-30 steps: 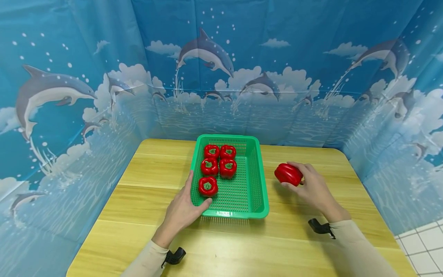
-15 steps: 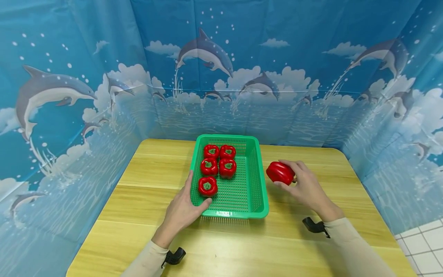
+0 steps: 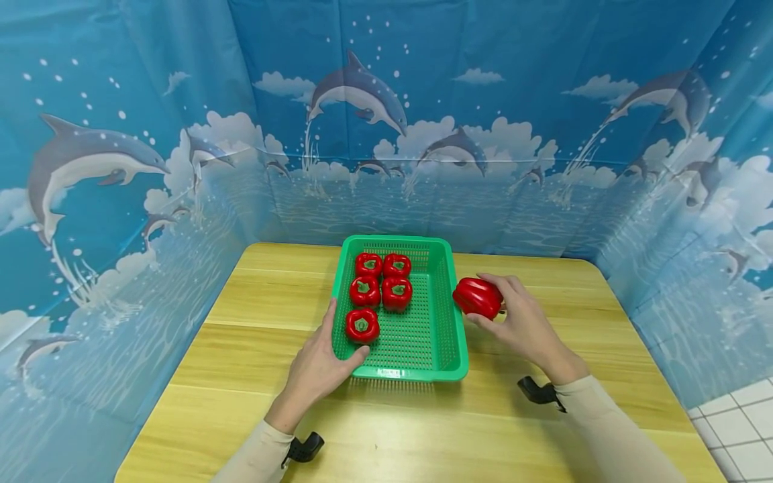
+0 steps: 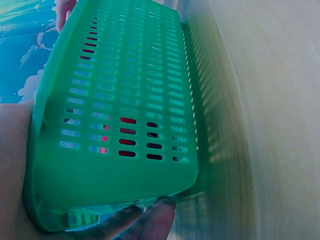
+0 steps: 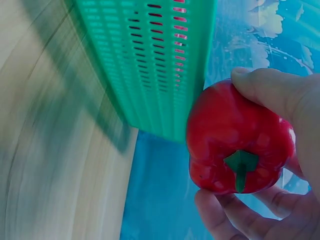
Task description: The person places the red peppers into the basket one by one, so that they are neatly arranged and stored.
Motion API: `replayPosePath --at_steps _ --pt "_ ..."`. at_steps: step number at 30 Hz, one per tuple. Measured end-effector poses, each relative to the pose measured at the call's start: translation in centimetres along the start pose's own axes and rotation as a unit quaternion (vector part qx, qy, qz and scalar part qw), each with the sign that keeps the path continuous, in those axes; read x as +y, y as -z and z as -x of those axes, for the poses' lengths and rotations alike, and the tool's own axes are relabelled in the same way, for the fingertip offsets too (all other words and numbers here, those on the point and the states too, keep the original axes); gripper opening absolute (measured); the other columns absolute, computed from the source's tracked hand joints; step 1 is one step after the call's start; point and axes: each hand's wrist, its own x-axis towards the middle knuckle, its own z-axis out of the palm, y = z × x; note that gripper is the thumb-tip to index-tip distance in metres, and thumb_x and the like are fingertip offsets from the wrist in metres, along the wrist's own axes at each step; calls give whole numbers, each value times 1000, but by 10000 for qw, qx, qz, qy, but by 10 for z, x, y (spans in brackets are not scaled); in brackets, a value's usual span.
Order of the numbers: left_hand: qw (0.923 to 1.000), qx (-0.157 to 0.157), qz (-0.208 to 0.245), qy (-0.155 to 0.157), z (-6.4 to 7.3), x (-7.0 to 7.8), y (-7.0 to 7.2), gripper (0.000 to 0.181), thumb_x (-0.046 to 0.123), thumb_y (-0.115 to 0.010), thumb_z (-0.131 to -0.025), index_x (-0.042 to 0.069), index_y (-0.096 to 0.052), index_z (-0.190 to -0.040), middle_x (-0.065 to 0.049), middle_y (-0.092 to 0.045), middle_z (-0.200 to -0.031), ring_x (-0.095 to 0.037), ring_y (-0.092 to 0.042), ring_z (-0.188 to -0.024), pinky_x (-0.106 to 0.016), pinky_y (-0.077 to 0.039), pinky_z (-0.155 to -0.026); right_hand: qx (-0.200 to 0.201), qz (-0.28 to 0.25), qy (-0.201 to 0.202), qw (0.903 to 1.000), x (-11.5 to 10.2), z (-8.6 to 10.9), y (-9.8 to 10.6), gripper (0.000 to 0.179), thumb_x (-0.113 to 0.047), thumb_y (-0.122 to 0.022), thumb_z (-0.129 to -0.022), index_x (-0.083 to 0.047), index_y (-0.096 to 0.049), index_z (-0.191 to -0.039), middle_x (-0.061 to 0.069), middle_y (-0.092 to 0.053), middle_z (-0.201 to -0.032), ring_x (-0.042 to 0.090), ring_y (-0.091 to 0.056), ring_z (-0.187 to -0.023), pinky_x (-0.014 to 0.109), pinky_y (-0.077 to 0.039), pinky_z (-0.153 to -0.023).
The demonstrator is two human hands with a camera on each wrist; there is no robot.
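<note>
My right hand (image 3: 525, 323) grips a glossy red bell pepper (image 3: 477, 297) between thumb and fingers, raised over the right rim of a green plastic basket (image 3: 423, 373). In the right wrist view, the pepper's green stem (image 5: 241, 170) faces the camera, and its far side overlaps the basket wall. My left hand (image 3: 320, 365) holds the basket's near left corner, thumb over the front rim and fingers along the left side. Several red bell peppers sit stem up inside: two rows of two at the back and a single pepper (image 3: 362, 326) in front on the left.
The basket stands on a yellow wood-grain table (image 3: 241, 382), toward its back edge. A blue dolphin-print curtain (image 3: 386, 194) hangs behind and along both sides. White tiles (image 3: 743, 429) show at the lower right. Each wrist carries a black camera mount.
My right hand has carried the bell pepper leftward, from above the table to the basket's right rim. The left hand, basket and peppers inside stay where they were.
</note>
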Motion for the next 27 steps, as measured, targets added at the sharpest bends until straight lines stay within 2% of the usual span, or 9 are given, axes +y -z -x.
replayPosePath --at_steps 4,6,7,10,18,23,27 --pt "9999 49 45 -79 0 -1 0 119 70 -79 -100 33 -11 -190 -26 -52 -179 -63 -68 -142 -77 -65 -91 32 -19 156 9999 -4 -4 -2 83 -24 -99 -97 -4 -58 -166 23 -68 -148 35 -72 -119 49 -68 -85" --pt "10000 14 33 -30 0 -1 0 119 70 -79 -101 32 -11 -190 -25 -50 -181 -62 -67 -145 -77 -65 -95 36 -9 205 9998 -6 -6 -3 83 -23 -99 -97 -3 -57 -165 23 -68 -150 35 -72 -120 48 -68 -85" --pt "9999 -62 94 95 2 7 4 119 67 -81 -100 32 -11 -190 -25 -50 -181 -62 -66 -147 -79 -64 -99 25 -13 208 9998 -6 -7 -4 83 -23 -99 -97 -3 -56 -165 22 -68 -151 35 -73 -120 48 -68 -85" --pt "9997 -128 44 179 2 8 4 120 66 -82 -100 29 -12 -190 -22 -48 -183 -59 -65 -150 -77 -64 -102 -20 -53 189 9998 -9 -9 -5 82 -23 -98 -97 -3 -56 -165 22 -67 -151 34 -72 -120 49 -68 -86" --pt "9997 -144 -23 197 1 6 3 120 65 -82 -101 27 -12 -190 -23 -48 -183 -59 -68 -145 -73 -66 -95 -188 -102 183 9996 -16 -14 -7 81 -26 -98 -99 -3 -57 -164 21 -68 -152 34 -73 -120 52 -69 -88" --pt "9997 -133 -6 193 0 5 2 119 63 -83 -101 26 -12 -190 -23 -48 -183 -58 -67 -148 -74 -66 -98 -214 -49 294 9993 -20 -18 -9 78 -28 -98 -98 -5 -60 -163 18 -72 -149 30 -74 -116 47 -68 -87" --pt "9997 -140 13 203 0 6 1 118 60 -83 -102 27 -12 -190 -22 -48 -183 -58 -66 -149 -75 -65 -100 -286 -74 372 9989 -22 -21 -10 75 -29 -97 -99 -7 -62 -161 17 -73 -147 31 -75 -116 48 -69 -87"
